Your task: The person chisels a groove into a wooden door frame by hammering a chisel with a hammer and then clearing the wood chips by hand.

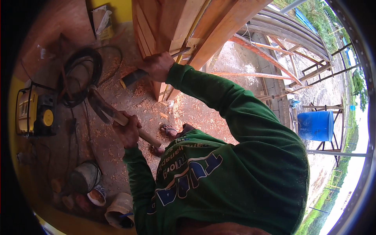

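In the head view, the left hand (pixel 127 131) is wrapped tight around the wooden handle of a hammer (pixel 113 113). The fingers are closed round the shaft with no gap showing. The hammer's long axis runs on a slant: the butt end sticks out below the fist toward the sandalled feet (pixel 169 131), and the blurred head points up and left, away from the stack of timber boards (pixel 176 35).

The right hand (pixel 158 65) is closed in a fist against the lower edge of the timber boards, gripping a chisel (pixel 135 76). Its dark handle pokes out left of the fist, lying nearly level with a slight downward tilt to the left; the blade end is hidden behind the hand, so where it bites cannot be told.

Left of the boards, wood shavings (pixel 133 96) cover the ground. Further left lie a coiled black cable (pixel 80 72) and a yellow machine (pixel 33 111). Well to the right of the boards stands a blue barrel (pixel 315 125).
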`<action>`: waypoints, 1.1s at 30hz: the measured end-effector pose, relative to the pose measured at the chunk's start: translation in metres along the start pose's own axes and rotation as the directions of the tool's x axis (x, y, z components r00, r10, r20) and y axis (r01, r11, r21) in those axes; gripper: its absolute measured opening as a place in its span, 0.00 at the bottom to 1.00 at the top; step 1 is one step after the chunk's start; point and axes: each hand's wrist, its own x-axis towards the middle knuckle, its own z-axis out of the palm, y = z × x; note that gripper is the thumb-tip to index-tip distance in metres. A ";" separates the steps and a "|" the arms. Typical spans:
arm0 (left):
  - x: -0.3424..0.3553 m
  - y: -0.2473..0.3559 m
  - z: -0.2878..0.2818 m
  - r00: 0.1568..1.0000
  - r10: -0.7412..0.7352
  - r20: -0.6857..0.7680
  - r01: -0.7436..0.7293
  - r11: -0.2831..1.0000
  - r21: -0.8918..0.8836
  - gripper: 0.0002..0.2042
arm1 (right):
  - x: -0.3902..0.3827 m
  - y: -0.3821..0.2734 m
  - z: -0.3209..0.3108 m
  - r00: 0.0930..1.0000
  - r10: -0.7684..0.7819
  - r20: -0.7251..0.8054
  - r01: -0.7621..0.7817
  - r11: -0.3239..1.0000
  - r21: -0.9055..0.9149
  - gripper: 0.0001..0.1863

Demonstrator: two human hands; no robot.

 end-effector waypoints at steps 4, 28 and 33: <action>0.014 -0.001 0.020 0.992 -0.051 0.116 0.026 0.978 0.209 0.09 | 0.001 -0.001 0.003 0.997 0.075 0.008 -0.075 0.997 -0.012 0.13; -0.001 -0.007 0.005 1.000 -0.010 0.030 0.013 0.997 -0.079 0.09 | -0.003 0.000 -0.012 0.998 -0.051 -0.020 0.051 0.999 -0.011 0.11; 0.005 -0.003 0.016 0.998 0.032 0.045 -0.031 0.999 -0.032 0.08 | 0.003 0.004 -0.007 0.999 -0.012 -0.041 0.011 1.000 -0.019 0.11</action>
